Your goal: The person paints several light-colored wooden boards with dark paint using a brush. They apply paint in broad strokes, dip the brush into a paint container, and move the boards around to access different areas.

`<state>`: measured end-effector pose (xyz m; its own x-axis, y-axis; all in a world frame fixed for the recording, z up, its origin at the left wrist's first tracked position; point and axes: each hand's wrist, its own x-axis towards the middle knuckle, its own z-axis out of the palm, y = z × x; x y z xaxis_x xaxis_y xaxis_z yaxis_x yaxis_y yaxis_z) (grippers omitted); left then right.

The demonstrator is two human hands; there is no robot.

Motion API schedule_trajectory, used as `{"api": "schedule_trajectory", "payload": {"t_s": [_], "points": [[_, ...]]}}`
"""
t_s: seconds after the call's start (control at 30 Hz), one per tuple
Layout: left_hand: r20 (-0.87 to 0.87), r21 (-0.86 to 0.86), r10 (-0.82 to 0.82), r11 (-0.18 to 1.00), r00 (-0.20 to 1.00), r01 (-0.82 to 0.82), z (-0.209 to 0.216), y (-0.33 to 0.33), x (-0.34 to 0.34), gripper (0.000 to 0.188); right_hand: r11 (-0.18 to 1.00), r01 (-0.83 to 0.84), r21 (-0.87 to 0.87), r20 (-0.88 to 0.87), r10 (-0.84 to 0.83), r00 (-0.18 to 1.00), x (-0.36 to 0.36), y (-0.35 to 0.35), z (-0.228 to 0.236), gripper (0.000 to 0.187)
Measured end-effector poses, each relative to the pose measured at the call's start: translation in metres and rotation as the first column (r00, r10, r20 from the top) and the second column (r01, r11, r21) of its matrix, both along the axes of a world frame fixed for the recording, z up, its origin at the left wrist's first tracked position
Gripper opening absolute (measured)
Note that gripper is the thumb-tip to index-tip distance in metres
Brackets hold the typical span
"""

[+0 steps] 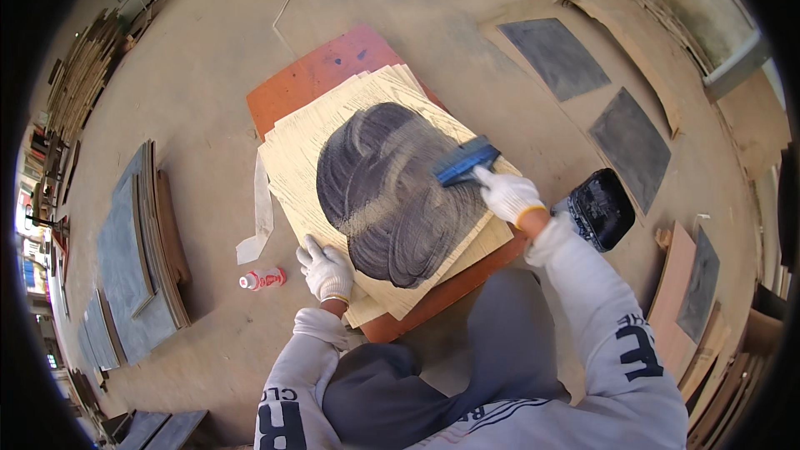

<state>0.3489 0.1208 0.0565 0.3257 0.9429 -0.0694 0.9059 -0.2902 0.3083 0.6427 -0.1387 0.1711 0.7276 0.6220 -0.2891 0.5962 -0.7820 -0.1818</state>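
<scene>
Right hand (pixel 510 195), in a white knitted glove: fingers closed round the grip of a blue spreading tool (pixel 467 162). Tool lies ahead and slightly left of the knuckles, over the right side of a dark coating (pixel 375 196); its long edge slants from near left to far right. Working edge turned down; bristle or blade, cannot tell from where I stand.

Left hand (pixel 326 270), same glove: fingers a little apart, laid on the near left margin of the sheets, gripping nothing that shows. Of the two, the right is plainly nearer the coating's right flank and the tub.

Sheets (pixel 285 168): pale yellow, wood-grained, rectangular, stacked with fanned edges, long axis from far left to near right. Coating: black to grey, wet-looking, swept in overlapping arcs, outline lobed, margins bare.

Beneath: orange-brown board (pixel 300 79), smooth, dark-spotted. Just right of the right wrist: black tub (pixel 579 215), squarish, smeared wall, glossy dark inside. Left of the left hand: small red-and-white bottle (pixel 263 278), on its side. Beyond, right: two dark grey panels (pixel 554 57), matt, flat on the floor.
</scene>
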Motion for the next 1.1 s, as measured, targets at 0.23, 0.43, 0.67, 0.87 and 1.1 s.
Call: {"api": "schedule_trajectory", "payload": {"t_s": [0.23,0.43,0.67,0.87,1.1], "points": [[-0.034,-0.002,0.004,1.0,0.999,-0.004,-0.003,0.009,-0.021,0.065,0.958,-0.208,-0.197,-0.211,0.166,0.963,-0.034,0.037,0.021,0.049],[-0.038,-0.011,-0.007,1.0,0.999,0.007,-0.001,0.005,-0.014,0.064,0.995,-0.087,-0.055,-0.071,0.083,0.994,0.043,0.107,0.003,0.046],[-0.032,-0.041,0.002,0.999,0.999,-0.003,0.011,0.012,-0.022,0.065,0.991,-0.011,0.131,-0.222,0.04,0.974,0.007,0.195,-0.031,0.048],[-0.03,-0.045,0.0,0.999,1.0,-0.002,0.006,0.007,-0.012,0.065,0.603,0.736,0.308,-0.847,-0.178,0.501,-0.014,0.109,-0.051,0.065],[-0.004,0.005,-0.014,1.0,1.0,0.014,0.004,0.007,-0.018,0.064,-0.071,0.985,0.157,-0.987,-0.043,0.154,-0.068,0.109,-0.052,0.075]]}}
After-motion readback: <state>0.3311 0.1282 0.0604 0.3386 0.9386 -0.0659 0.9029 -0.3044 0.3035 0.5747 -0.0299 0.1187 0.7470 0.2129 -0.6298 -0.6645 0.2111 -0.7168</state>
